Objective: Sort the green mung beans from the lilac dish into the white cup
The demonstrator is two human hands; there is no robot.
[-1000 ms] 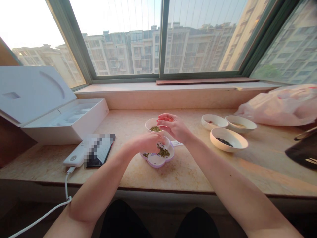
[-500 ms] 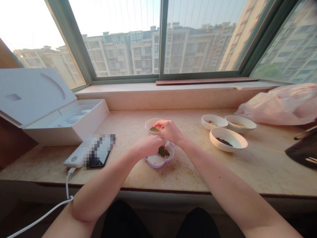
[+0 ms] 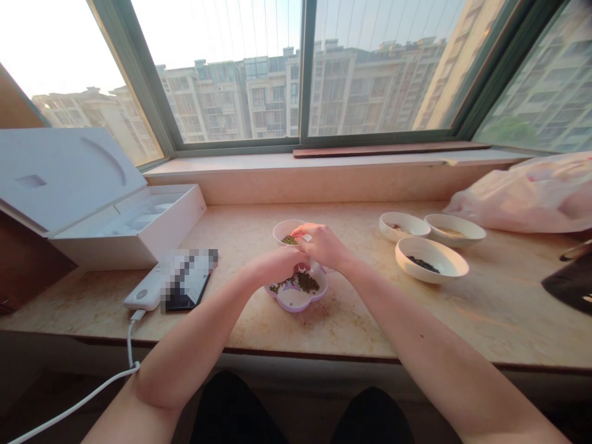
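Observation:
A white bowl with small green beans stands in the middle of the counter. Right in front of it sits a lilac-rimmed, flower-shaped dish. In the dish a heap of darker green beans lies towards the right, with a few scattered at the left. My right hand reaches over the near right side of the bowl, fingertips pinched together above the beans. Just below it, my left hand hangs over the dish's far part, fingers curled down. What either hand pinches is hidden or too small to name.
Three white bowls with small contents, one holding dark pieces, stand at the right. Behind them lies a plastic bag. An open white box, a cabled power bank and a phone are at the left.
My left hand has lifted slightly and moved back towards the bowl, baring the dish's left part with its scattered beans. My right hand stays at the bowl. The view has shifted a little.

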